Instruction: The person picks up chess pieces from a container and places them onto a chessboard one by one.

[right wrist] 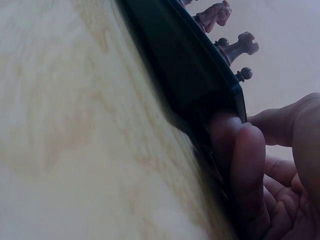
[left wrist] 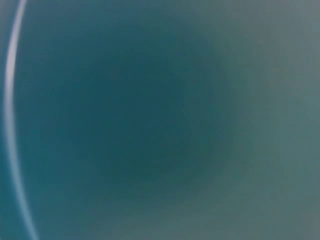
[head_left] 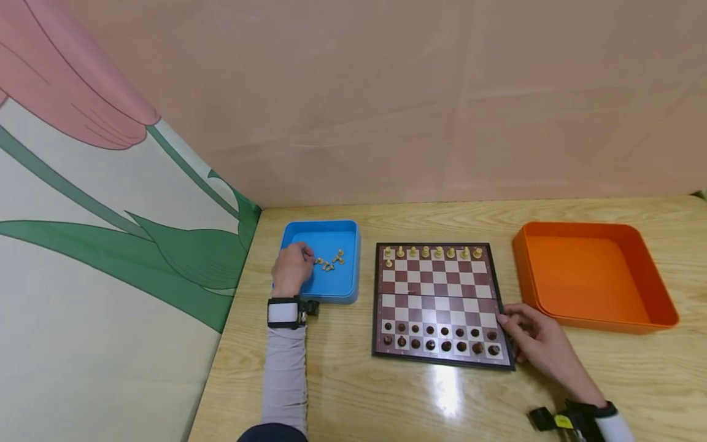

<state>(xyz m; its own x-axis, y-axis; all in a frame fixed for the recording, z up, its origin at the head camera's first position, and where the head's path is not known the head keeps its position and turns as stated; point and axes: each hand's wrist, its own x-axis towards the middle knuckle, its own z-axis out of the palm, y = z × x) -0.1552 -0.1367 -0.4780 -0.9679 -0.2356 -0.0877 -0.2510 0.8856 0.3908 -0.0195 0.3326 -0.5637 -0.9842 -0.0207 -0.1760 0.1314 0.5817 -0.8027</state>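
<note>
Left hand (head_left: 291,265) curled inside the blue tray (head_left: 348,290), grip apparently on a pale chess piece (head_left: 318,261). Right hand (head_left: 534,341) steadies the chessboard (head_left: 439,301), fingers pressed against its edge. Step looks like setup; next calls for placing on the pale side's second row.

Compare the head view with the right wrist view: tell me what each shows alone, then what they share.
Only the head view shows the left hand reaching into the blue tray beside loose pale pieces, the empty orange tray, the full chessboard top and the pale row at its far edge.

Only the right wrist view shows the fingers pressed flat against the board's dark side edge, from table level.

Both show the right hand, the chessboard, dark pieces and the wooden table.
</note>
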